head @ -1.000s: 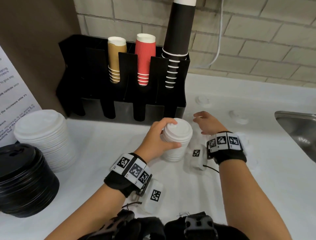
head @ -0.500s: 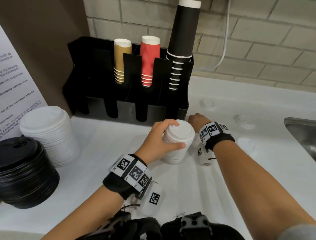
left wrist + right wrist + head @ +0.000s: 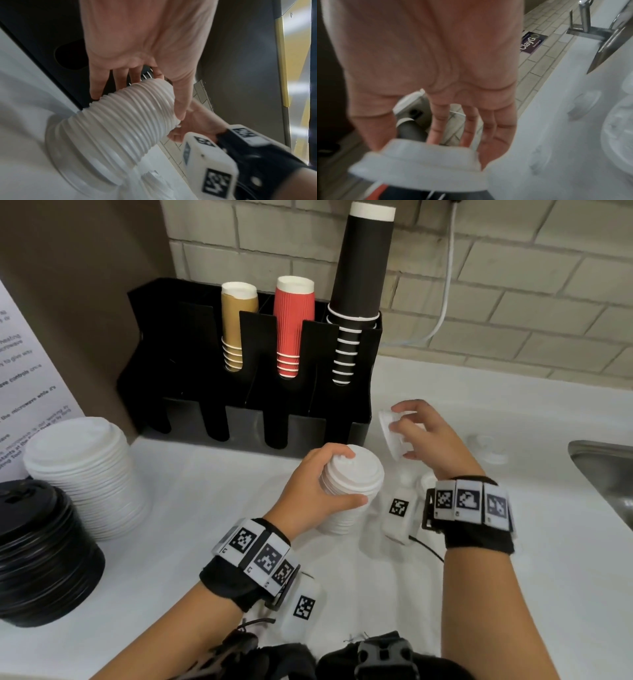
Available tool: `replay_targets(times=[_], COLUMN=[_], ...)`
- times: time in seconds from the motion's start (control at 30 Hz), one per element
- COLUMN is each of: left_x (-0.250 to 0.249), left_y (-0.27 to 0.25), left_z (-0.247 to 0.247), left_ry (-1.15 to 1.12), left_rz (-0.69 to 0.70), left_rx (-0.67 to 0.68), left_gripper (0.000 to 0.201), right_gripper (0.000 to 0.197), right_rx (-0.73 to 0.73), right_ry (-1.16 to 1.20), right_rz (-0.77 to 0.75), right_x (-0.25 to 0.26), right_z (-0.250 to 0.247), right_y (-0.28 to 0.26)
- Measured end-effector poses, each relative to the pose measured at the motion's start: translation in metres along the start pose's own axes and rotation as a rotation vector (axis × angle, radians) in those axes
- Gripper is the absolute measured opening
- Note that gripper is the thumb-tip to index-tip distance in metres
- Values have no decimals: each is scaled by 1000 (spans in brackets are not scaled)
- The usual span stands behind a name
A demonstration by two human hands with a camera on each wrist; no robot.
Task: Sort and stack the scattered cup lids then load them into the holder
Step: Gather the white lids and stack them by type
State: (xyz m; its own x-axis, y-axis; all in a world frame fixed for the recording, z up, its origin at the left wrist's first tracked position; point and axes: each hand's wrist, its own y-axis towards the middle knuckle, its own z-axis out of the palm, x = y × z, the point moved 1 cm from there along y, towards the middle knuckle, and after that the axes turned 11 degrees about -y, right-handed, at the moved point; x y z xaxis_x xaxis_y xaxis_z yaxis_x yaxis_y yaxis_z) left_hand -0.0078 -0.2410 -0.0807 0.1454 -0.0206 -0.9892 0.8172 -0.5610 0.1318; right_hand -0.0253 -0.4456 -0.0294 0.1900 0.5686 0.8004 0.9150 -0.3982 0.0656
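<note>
Left hand wraps its fingers round the top of a tall stack of small white plastic cup lids standing on the white counter, just in front of the black slotted cup holder. Right hand hangs above the counter just right of the stack, thumb and fingertips pinching one white lid tipped on edge. Another loose white lid lies nearer the steel sink.

A purple sticker on the tiled wall reads "ClayGo"; its smaller line is illegible.
</note>
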Motion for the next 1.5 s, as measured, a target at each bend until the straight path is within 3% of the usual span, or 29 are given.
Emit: replay_targets(times=[0.13, 0.33, 0.6, 0.8, 1.07, 1.2, 1.27, 1.4, 1.5], left_x=[2, 5, 5, 5, 6, 6, 8, 9, 8], left_y=[0, 3, 3, 2, 1, 3, 3, 5, 7], left_z=[1, 1, 2, 2, 0, -1, -2, -1, 0], left_ry=[-24, -55, -49, -64, -64, -55, -50, -43, -40], left_rz=[35, -6, -13, -10, 24, 37, 30, 23, 20], left_rx=[-8, -16, -50, -72, -78, -66, -64, -53, -47], left_gripper=[65, 94, 91, 74, 76, 71, 71, 71, 70], right_gripper=[23, 32, 37, 37, 35, 18, 28, 64, 70], right_rx=[39, 113, 164, 173, 213, 15, -58, 134, 243], right_ry=[4, -126, -229, -278, -284, -158, -302, -619, -729], right_rz=[-162, -251, -313, -322, -319, -149, 29, 381, 465], right_x=[11, 22, 32, 34, 32, 12, -8, -41, -48], right_z=[4, 11, 21, 23, 27, 13, 1, -15, -18], right_y=[-26, -38, -42, -42, -41, -30, -23, -22, -20])
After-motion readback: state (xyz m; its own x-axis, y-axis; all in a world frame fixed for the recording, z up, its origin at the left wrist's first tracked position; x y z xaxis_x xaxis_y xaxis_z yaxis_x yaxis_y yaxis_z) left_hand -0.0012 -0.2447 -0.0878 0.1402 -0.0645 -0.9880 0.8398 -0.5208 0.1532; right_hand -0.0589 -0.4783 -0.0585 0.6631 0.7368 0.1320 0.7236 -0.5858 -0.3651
